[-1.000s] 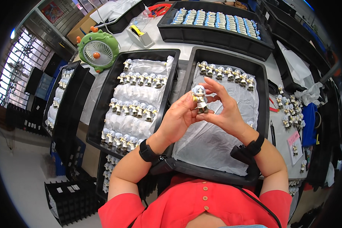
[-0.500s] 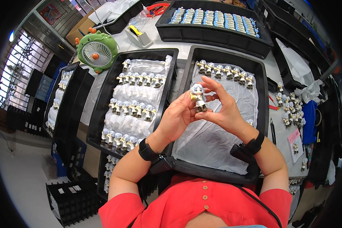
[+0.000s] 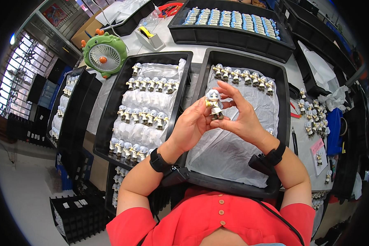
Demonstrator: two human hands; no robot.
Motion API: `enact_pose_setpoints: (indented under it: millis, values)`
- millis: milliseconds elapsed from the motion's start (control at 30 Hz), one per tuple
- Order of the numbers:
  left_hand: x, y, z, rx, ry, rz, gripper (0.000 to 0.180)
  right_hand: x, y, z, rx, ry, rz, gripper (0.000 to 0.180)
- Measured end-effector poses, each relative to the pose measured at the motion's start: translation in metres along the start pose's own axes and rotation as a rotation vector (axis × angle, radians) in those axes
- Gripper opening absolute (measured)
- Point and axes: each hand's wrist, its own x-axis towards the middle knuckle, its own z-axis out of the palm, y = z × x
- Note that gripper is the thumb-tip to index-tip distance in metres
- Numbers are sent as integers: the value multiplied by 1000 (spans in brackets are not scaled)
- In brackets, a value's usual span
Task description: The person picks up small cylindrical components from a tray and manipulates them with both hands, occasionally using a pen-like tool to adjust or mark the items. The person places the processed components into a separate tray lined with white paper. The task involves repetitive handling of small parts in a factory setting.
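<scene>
Pale-haired figurine (image 3: 214,104) held upright between two hands

The figurine stands face-out at the fingertips, raised above the paper lining (image 3: 229,158) of the tray (image 3: 250,61) underneath the hands. A slip seems the likeliest trouble: the piece is small, the grip is only fingertip-deep, and uneven pressure from either side could tilt it loose. Too hard a squeeze might also mark or bend a fine part (the yellow bit by the left thumb looks most exposed).

The left hand (image 3: 190,125) pinches the figurine's side between thumb and forefinger, palm turned inward. The right hand (image 3: 246,119) closes on it from the other side, thumb at the boots, forefinger arched near the head; how firmly it presses cannot be told. Both elbows are bent, the wrists angled toward each other.

Beyond the hands lies a row of similar figures (image 3: 246,77); left of them, a fuller tray (image 3: 115,92); right of them, a loose cluster (image 3: 313,117).
</scene>
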Motion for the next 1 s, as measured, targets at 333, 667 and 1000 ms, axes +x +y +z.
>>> enact_pose_setpoints:
  millis: [333, 667, 1000]
  values:
    - [2, -7, -7, -8, 71, 36, 42, -1, 0, 0, -159, 47, -87, 83]
    - [2, -4, -4, -48, 140, 15, 34, 1, -3, 2, -236, 55, -266, 84]
    - [0, 1, -3, -144, -43, 43, 42, 1, -9, 0, -119, 87, -233, 90]
